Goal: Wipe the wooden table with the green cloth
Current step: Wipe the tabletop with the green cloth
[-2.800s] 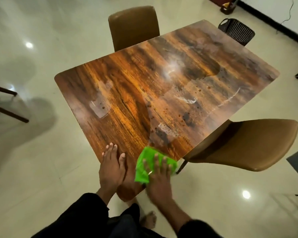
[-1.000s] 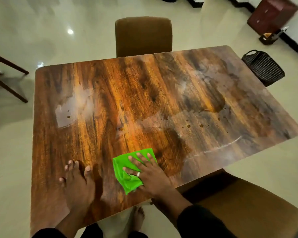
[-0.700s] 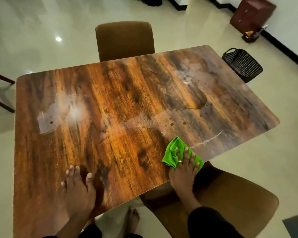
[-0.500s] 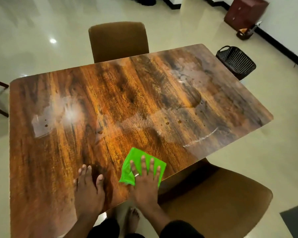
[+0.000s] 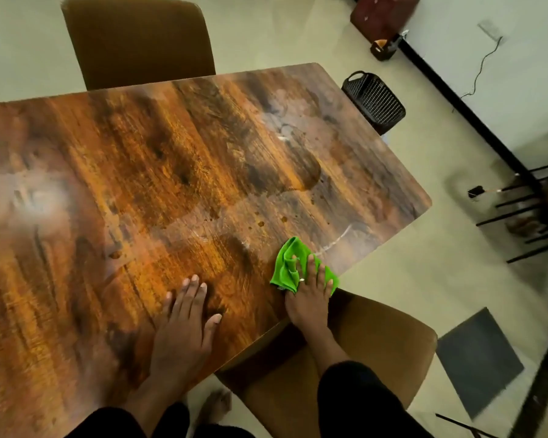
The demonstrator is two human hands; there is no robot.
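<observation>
The wooden table fills most of the view, its glossy top marked with wet smears and small drops. A bunched green cloth lies at the table's near right edge. My right hand presses flat on the cloth with straight fingers, and a ring shows on one finger. Palm down, my left hand rests on the bare wood to the left of the cloth, fingers spread.
A brown chair stands under the table's near right edge, and another brown chair is at the far side. A black mesh basket sits on the floor by the far right corner. Dark chair legs stand at right.
My right hand has slid the cloth to the right along the near edge, and the cloth has bunched up. My left hand stays flat on the wood. The view has shifted right.
</observation>
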